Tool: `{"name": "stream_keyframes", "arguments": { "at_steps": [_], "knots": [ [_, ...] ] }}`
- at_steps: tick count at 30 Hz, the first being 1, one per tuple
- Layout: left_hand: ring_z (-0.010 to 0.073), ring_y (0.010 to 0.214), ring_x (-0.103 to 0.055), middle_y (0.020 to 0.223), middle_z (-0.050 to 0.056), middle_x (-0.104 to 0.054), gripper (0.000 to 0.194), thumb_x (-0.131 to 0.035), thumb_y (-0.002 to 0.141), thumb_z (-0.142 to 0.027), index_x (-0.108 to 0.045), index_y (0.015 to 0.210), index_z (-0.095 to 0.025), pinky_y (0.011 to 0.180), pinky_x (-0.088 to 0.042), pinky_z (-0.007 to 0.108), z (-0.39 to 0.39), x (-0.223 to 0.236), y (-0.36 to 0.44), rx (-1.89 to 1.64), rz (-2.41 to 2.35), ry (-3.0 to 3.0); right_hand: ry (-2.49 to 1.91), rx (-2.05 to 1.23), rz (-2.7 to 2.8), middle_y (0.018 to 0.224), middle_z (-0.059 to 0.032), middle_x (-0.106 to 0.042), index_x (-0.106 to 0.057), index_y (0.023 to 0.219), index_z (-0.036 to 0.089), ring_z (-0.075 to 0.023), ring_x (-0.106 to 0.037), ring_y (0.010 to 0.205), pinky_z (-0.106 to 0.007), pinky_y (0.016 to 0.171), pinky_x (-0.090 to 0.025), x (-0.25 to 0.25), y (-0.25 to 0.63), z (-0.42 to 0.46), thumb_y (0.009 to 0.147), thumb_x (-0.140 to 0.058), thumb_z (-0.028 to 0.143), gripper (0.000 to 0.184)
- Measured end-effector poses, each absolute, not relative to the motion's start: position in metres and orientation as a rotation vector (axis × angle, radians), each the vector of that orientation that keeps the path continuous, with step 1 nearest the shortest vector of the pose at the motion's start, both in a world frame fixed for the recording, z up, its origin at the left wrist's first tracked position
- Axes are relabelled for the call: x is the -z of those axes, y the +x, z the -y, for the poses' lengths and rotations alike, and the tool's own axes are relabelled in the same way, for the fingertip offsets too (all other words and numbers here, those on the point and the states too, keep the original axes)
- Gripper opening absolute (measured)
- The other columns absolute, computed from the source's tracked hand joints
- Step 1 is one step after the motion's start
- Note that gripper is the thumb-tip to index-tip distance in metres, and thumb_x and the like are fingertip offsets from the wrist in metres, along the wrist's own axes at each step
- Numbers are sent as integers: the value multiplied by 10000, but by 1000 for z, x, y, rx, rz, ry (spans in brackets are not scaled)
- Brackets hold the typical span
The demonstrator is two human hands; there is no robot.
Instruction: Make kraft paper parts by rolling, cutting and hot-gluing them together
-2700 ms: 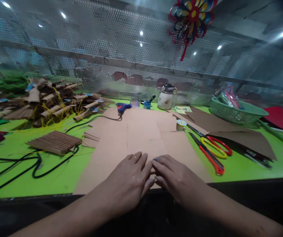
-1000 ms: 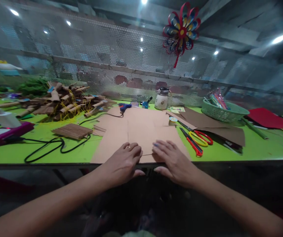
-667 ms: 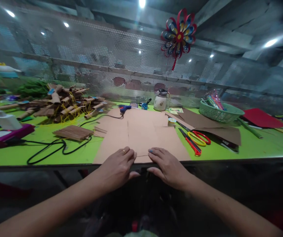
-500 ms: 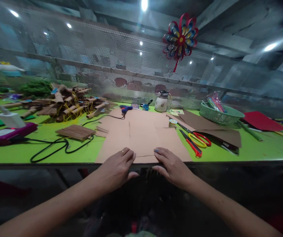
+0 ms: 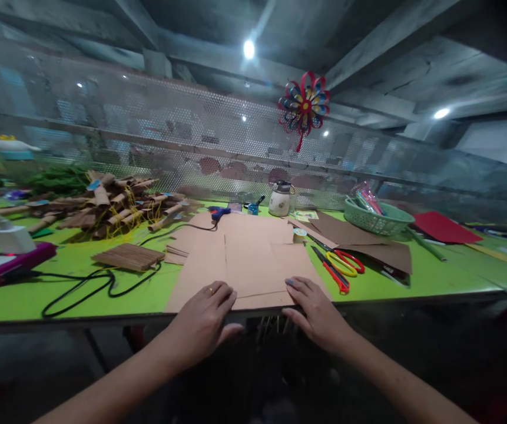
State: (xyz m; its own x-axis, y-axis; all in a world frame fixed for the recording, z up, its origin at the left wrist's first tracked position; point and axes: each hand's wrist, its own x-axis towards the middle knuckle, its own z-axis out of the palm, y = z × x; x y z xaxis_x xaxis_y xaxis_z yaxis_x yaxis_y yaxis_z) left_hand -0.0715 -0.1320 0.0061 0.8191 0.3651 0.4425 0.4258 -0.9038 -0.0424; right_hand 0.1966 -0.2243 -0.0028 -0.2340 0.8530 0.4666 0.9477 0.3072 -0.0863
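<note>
A large sheet of brown kraft paper lies flat at the table's front edge, with crease or cut lines across it. My left hand rests its fingertips on the near edge of the paper, left of the middle. Its thumb stands apart, below the edge. On the right, the fingers of my right hand lie on the same near edge, thumb also apart. Between the hands a narrow strip of paper runs along the front edge. Neither hand visibly grips anything.
Right of the paper lie a red utility knife and scissors. A green basket stands farther right. A blue glue gun, cardboard strips, a black cable and a purple power box are left.
The camera view has tilted up and shifted slightly, so the table appears lower. The right hand sits a little farther from the left along the paper's edge.
</note>
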Motion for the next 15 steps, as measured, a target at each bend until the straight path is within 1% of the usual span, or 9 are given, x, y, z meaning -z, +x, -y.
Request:
{"name": "stream_keyframes", "arguments": {
  "at_steps": [1, 2, 4, 6, 8, 10, 12, 14, 15],
  "knots": [
    [235, 942, -537, 962, 115, -598, 281, -506, 863, -376, -619, 996, -156, 810, -451, 372, 130, -13, -69, 609, 638, -2886, -1603, 279, 2111, 1187, -135, -588, -588, 1125, 145, -237, -481, 1156, -431, 967, -420, -1, 205, 222, 902, -473, 364, 334],
    [222, 888, -554, 893, 104, -606, 298, -468, 879, -400, -645, 892, -161, 771, -451, 350, 126, -21, -65, 542, 655, -2917, -1621, 268, 2070, 1154, -125, -600, -604, 1087, 153, -224, -496, 1133, -406, 953, -428, -5, 216, 219, 917, -442, 343, 302],
    [206, 774, -580, 747, 94, -609, 456, -378, 906, -450, -644, 677, -159, 685, -437, 316, 115, -37, -54, 386, 679, -2964, -1747, 335, 1927, 1090, -134, -618, -612, 1066, 135, -221, -538, 1050, -384, 909, -442, -13, 244, 210, 931, -397, 324, 317],
    [197, 652, -587, 684, 108, -619, 526, -351, 898, -493, -646, 635, -146, 596, -407, 304, 103, -50, -40, 247, 746, -2966, -2005, 437, 1841, 1002, -159, -637, -647, 992, 110, -256, -556, 987, -404, 876, -431, -20, 275, 201, 918, -406, 338, 340],
    [211, 610, -593, 636, 119, -625, 509, -382, 874, -515, -652, 663, -139, 560, -382, 300, 93, -55, -28, 186, 841, -2940, -2263, 459, 1787, 962, -184, -638, -667, 951, 95, -286, -569, 946, -399, 823, -427, -24, 299, 193, 888, -437, 394, 382],
    [234, 629, -605, 667, 131, -642, 452, -406, 862, -501, -647, 747, -138, 552, -375, 304, 87, -50, -19, 219, 909, -2912, -2448, 350, 1758, 957, -186, -638, -672, 946, 101, -281, -587, 911, -356, 766, -421, -25, 314, 185, 854, -469, 418, 387],
    [249, 675, -610, 745, 134, -653, 412, -357, 889, -463, -615, 857, -143, 572, -386, 321, 85, -39, -13, 364, 923, -2854, -2548, 229, 1716, 965, -174, -643, -662, 979, 111, -257, -606, 877, -309, 711, -406, -22, 320, 179, 822, -503, 368, 341],
    [255, 675, -602, 738, 119, -643, 383, -333, 901, -439, -583, 900, -149, 597, -401, 344, 84, -27, -11, 396, 973, -2805, -2587, 177, 1674, 951, -166, -653, -658, 987, 113, -244, -616, 847, -282, 666, -387, -19, 322, 174, 784, -526, 292, 301],
    [258, 710, -599, 761, 119, -638, 369, -333, 903, -431, -574, 902, -151, 633, -412, 359, 84, -22, -10, 413, 963, -2787, -2593, 168, 1665, 925, -164, -660, -666, 961, 115, -244, -620, 833, -277, 647, -378, -18, 323, 172, 766, -533, 267, 281]
  ]
}}
